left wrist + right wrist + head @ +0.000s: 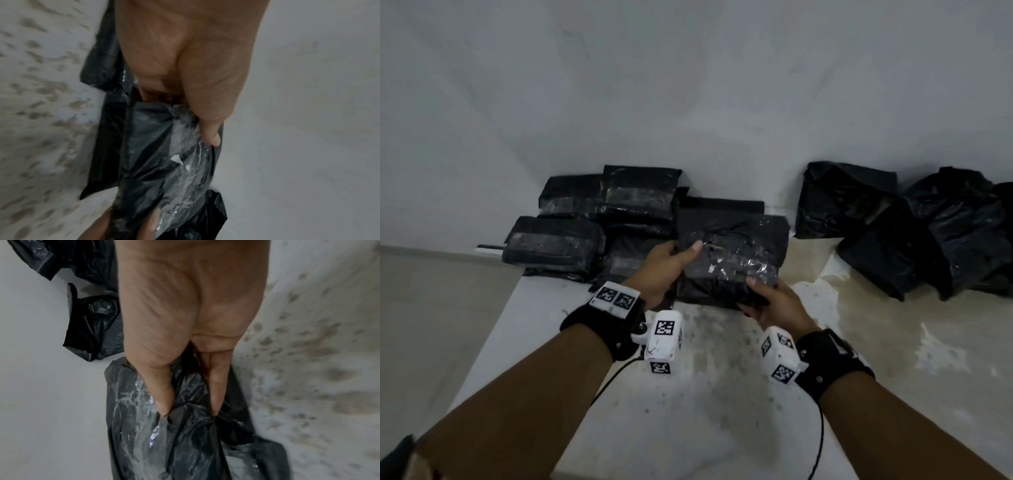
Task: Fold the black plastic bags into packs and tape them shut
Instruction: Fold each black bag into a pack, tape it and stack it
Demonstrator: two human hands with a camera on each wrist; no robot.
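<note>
**Taped pack held in both hands, ready to join the finished pile**

The pack (732,260) is held just above the desk (688,411), at its far middle. The left hand (664,270) has its grip closed on the pack's left end, thumb on top. The right hand (774,301) pinches the near right corner, thumb above and fingers (216,386) beneath. Clear tape (739,265) crosses the top face, wrinkled and shiny.

Finished packs (592,222) lie stacked to the left by the wall; unfolded bags (928,233) lie heaped at the right, well apart.

Judgement: the tape appears applied. To finish well, press its wrinkled ends flat so no edge lifts, keep the fold compressed while doing so, then set the pack squarely on the left stack.

No brand, label or legible writing shows on bags or tape. The wrist units carry coded square markers only.
</note>
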